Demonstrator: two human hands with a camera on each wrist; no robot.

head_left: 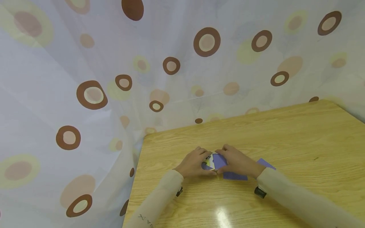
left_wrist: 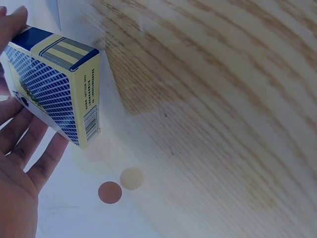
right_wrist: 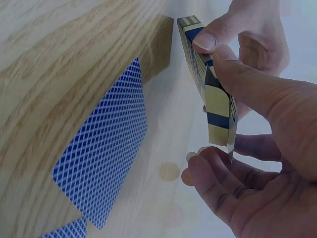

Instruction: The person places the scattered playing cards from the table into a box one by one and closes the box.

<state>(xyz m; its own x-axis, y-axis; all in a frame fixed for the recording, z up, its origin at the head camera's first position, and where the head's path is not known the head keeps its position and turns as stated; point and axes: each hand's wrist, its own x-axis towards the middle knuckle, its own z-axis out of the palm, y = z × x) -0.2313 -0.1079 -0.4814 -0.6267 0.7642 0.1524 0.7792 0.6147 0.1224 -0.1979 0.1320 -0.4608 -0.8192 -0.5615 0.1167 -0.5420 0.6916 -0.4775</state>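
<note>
A blue-and-cream playing card box (left_wrist: 44,89) is held between both hands, above the table. My left hand (head_left: 195,162) grips one end, thumb and fingers on opposite edges; the left wrist view shows its patterned face and barcode end. Around the other end, my right hand (head_left: 236,161) has its thumb and fingers on a blue part. A striped flap (right_wrist: 218,116) stands out there in the right wrist view; whether cards are inside is hidden. Below the right hand lies a blue-backed playing card (right_wrist: 106,144), with another blue-backed card (head_left: 265,163) behind the right wrist.
The wooden table (head_left: 285,136) stretches widely to the right. A white curtain-like sheet (head_left: 182,85) with brown and yellow circles hangs along its back and left edges. A dark wrist device (head_left: 260,192) sits at the right cuff.
</note>
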